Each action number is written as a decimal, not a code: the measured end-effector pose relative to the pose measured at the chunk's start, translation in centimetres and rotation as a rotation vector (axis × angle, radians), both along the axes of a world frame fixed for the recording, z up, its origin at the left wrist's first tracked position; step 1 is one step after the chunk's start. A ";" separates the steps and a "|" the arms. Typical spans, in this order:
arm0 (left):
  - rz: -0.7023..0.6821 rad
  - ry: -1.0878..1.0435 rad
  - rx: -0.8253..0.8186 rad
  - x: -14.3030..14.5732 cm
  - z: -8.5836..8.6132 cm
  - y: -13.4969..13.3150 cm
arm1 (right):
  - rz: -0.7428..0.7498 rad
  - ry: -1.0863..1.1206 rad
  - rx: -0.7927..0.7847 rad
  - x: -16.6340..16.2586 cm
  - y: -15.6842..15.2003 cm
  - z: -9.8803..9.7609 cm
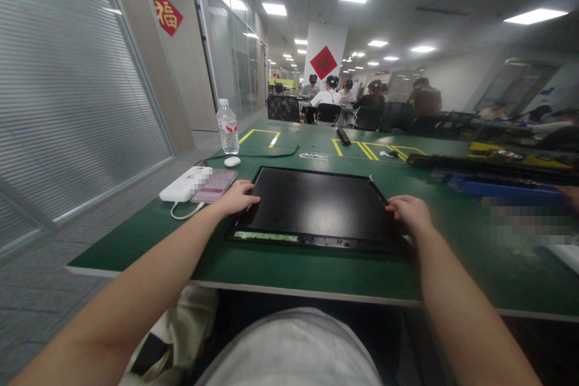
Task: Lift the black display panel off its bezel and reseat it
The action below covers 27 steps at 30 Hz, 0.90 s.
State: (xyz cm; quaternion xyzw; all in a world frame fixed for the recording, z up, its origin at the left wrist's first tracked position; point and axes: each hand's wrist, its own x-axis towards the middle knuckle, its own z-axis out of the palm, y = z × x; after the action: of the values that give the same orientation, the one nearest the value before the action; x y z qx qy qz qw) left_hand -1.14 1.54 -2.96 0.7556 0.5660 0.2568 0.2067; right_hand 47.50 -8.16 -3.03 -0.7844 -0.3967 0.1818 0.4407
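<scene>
A black flat display panel (316,199) lies face up on the green table (289,268), with a dark frame around its glossy screen. Along its near edge runs a green strip (266,236), towards the left. My left hand (237,198) grips the panel's left edge, thumb on top and the other fingers at the rim. On the opposite side, my right hand (411,212) pinches the right edge between thumb and fingers. The undersides of both grips are hidden.
Left of the panel lie a white power bank (181,186), a phone (215,186) and a small white case (232,161). Behind them stands a water bottle (227,128). A blue item (497,187) lies at right. People (328,96) sit at farther tables.
</scene>
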 end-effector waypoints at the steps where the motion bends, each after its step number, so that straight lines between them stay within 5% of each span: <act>1: 0.001 0.004 -0.004 0.0 0.0 -0.1 | -0.001 -0.003 -0.002 0.1 0.1 -0.1; 27: -0.027 0.150 0.022 0.1 0.2 -0.6 | 0.012 -0.107 -0.037 -0.5 -0.3 0.3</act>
State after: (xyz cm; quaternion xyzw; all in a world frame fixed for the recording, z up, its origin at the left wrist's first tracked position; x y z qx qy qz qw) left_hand -1.03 0.99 -2.73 0.7826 0.5666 0.2031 0.1588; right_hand 47.02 -8.41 -2.73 -0.7986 -0.4208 0.1495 0.4035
